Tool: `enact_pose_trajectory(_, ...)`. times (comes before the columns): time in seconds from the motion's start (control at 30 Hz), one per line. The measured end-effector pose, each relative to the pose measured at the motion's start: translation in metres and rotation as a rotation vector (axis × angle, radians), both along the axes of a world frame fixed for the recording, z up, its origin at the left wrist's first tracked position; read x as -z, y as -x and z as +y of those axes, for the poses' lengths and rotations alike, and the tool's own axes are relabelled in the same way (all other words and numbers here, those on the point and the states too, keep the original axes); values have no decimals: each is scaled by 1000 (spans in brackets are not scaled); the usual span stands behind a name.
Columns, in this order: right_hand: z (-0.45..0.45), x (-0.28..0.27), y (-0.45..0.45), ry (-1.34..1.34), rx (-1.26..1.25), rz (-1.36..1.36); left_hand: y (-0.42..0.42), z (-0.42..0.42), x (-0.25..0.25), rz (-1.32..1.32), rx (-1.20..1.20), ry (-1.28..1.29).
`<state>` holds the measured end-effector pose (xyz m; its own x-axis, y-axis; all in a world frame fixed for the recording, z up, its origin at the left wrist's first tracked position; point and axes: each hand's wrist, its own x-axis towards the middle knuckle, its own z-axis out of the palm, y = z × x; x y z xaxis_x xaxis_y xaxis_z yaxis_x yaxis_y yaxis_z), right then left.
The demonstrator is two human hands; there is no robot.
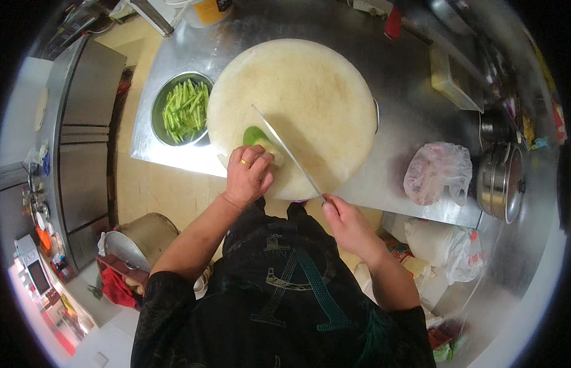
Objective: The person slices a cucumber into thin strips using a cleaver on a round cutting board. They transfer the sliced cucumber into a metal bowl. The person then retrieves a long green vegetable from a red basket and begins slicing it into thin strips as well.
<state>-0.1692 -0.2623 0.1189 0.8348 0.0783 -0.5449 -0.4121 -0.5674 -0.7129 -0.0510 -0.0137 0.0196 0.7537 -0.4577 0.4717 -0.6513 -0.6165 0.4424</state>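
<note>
On the large round cutting board (308,83) lies a green vegetable piece (254,135) with paler cut flesh beside it. My left hand (249,174), a yellow ring on one finger, presses on the vegetable with its fingers curled. My right hand (347,221) grips a knife (290,154) by the handle; the blade is seen nearly edge-on and slants up to the left, just right of the vegetable. Whether the blade touches the board cannot be told. Left of the board, a round metal bowl (156,124) holds thin green vegetable strips (186,110).
The board lies on a stainless steel table (175,55). To the right are a plastic bag with contents (435,172), a lidded metal pot (499,184) and a plastic container (453,85). A large metal pot (149,234) stands on the lower left.
</note>
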Motion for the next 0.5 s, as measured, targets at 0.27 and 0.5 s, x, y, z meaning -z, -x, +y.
enact_pose_trajectory(0.27,-7,-74,37,81,-87,117,-5,5,32,-10,82,-54)
enact_pose_trajectory(0.5,-12,-75,32,117,-127,276,-8,7,26,21,107,-36)
